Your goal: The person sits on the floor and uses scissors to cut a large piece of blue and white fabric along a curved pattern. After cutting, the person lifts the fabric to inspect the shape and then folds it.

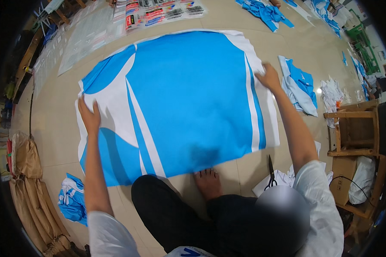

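Note:
A wide sheet of blue and white fabric (193, 98) is spread in front of me, with a curved white panel and narrow white stripes. My left hand (90, 115) is at its left side, thumb on top and fingers at the white edge, closed on the fabric. At the upper right edge, my right hand (268, 78) grips the white border, its thumb on the cloth. The near edge of the fabric reaches my bare foot (208, 183). Black scissors (271, 173) lie to the right of that foot, partly on white cloth scraps (283, 178).
Blue and white bundles lie at the left (72, 199), right (302, 83) and far side (266, 13). Printed plastic sheeting (165, 15) covers floor beyond the fabric. A wooden stool (354, 130) stands right, near a cardboard box (344, 182). Brown wrapped material (30, 192) lines the left.

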Demonstrator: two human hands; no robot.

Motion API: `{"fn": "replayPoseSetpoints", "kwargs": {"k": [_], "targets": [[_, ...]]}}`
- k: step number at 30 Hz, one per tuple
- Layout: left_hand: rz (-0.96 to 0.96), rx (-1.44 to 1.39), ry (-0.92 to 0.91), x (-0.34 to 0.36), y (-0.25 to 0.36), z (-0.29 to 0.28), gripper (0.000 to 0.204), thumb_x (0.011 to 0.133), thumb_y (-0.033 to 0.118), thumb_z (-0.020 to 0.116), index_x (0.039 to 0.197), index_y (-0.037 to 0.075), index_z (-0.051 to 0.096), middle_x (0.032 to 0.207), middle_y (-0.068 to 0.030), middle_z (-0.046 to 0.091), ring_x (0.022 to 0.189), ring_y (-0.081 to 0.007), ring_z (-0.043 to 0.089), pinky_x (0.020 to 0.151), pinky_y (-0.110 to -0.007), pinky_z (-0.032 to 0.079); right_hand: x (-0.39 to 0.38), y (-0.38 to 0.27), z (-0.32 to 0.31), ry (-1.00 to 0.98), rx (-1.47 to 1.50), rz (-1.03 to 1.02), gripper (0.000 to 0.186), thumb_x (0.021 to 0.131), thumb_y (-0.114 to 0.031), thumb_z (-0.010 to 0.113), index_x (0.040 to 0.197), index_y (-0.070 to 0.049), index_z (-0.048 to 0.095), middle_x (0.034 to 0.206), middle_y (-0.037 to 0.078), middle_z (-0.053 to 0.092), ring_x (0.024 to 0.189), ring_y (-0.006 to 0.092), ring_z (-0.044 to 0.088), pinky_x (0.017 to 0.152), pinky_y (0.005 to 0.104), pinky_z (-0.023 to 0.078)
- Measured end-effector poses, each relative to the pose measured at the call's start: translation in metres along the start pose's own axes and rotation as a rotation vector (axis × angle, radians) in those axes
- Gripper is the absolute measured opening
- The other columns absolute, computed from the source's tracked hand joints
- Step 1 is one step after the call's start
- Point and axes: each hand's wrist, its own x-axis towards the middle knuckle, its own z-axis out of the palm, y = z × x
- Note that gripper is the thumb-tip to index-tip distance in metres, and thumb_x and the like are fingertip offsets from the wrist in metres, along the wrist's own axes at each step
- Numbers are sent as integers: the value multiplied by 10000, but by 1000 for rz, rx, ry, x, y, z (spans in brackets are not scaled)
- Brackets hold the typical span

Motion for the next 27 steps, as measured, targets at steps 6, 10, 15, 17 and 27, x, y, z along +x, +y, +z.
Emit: {"fn": "replayPoseSetpoints", "kwargs": {"k": [6,10,15,17,27], "targets": [[-630,380,-103,-277,40,-82,991,968,572,765,1597,-94,387,1672,-346,340,1563,-510,313,1277,-631,254,-216,34,9,-43,-150,412,694,884,-408,868,1328,79,650,1255,327,699,1227,473,658,1058,535,521],[-991,490,-1,-323,72,-81,1086,901,674,780,1589,-75,401,1620,-293,396,1522,-473,360,1247,-621,290,-234,58,6,2,20,439,568,880,-319,869,1250,68,679,1181,295,714,1064,434,703,946,499,561],[-1127,314,-209,-305,90,-96,859,959,525,776,1494,-78,481,1458,-249,561,1410,-435,498,1140,-569,428,-243,78,-12,2,523,725,461,922,-194,797,1268,77,657,1174,209,724,928,325,725,819,421,586],[-1112,119,-278,-305,62,-115,730,1006,435,738,1466,-79,499,1435,-244,600,1354,-427,562,1099,-546,484,-258,54,-13,2,1016,804,418,959,-116,726,1306,93,626,1197,191,712,1002,305,722,832,420,599],[-1704,-1733,583,-318,37,-93,467,1185,292,404,1501,-28,528,1571,-203,579,1446,-367,565,1246,-549,443,-297,48,-72,19,1879,930,292,1108,-58,603,1349,107,583,1353,234,681,1200,312,720,1044,412,636]]}}
